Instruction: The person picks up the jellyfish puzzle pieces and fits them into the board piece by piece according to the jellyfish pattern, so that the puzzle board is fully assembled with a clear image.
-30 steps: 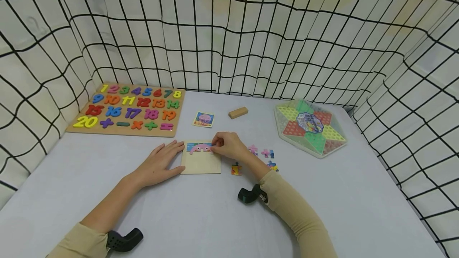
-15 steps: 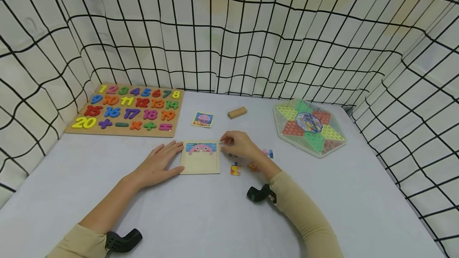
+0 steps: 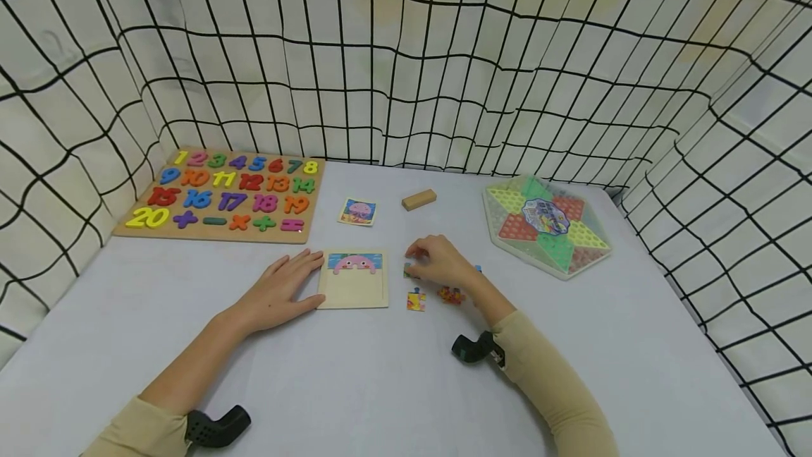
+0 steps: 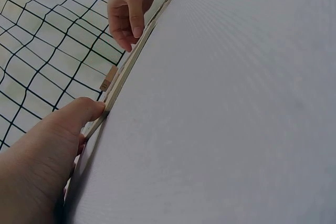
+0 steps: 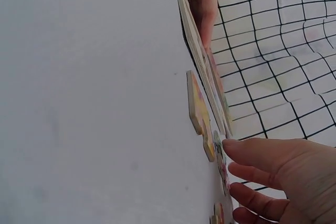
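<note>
Beyond the puzzle board, 1 card, 1 block

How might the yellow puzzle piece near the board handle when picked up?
The puzzle piece is probably stiff, as its edge looks unbent; likely light, being small and thin; and unlikely to roll, since it lies flat.

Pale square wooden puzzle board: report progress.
Done: the pink-and-blue jigsaw strip fills the top of the pale square wooden board. In hand: the left hand touches the board's left edge; the right hand is at loose multicoloured jigsaw pieces. Remaining: the board's bare lower part, apparently awaiting those pieces.
</note>
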`<state>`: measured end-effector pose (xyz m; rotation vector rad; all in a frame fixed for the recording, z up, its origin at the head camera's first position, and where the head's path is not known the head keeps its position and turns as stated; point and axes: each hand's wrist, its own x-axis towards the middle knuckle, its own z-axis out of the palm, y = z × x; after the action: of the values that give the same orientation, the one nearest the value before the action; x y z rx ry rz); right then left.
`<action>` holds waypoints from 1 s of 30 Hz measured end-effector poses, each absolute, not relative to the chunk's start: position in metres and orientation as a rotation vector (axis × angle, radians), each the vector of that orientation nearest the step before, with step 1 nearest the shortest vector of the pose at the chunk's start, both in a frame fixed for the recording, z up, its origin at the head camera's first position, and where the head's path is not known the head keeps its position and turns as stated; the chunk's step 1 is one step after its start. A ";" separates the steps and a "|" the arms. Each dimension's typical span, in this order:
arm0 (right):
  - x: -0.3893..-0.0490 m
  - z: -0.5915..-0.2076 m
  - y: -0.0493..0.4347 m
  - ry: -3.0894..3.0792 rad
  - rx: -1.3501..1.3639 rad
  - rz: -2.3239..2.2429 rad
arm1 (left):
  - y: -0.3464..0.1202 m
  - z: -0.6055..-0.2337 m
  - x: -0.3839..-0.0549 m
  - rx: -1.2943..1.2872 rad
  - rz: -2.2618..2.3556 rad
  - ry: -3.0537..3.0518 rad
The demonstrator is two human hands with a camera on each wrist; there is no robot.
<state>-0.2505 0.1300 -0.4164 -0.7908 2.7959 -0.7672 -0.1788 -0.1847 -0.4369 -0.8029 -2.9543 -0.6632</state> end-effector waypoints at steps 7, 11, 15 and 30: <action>-0.241 -0.410 0.135 2.831 -0.798 -0.657 | -0.185 -0.436 -0.179 -0.796 -0.656 -2.960; -0.238 -0.408 0.136 2.846 -0.794 -0.653 | -0.185 -0.437 -0.179 -0.797 -0.657 -2.958; -0.237 -0.407 0.135 2.843 -0.772 -0.658 | -0.185 -0.437 -0.178 -0.800 -0.659 -2.958; -0.238 -0.409 0.139 2.861 -0.694 -0.684 | -0.184 -0.437 -0.178 -0.811 -0.670 -2.923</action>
<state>-0.2381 0.1394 -0.4093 -0.6942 2.8612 -0.6837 -0.1782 -0.1842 -0.4370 -0.8114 -2.9230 -0.6702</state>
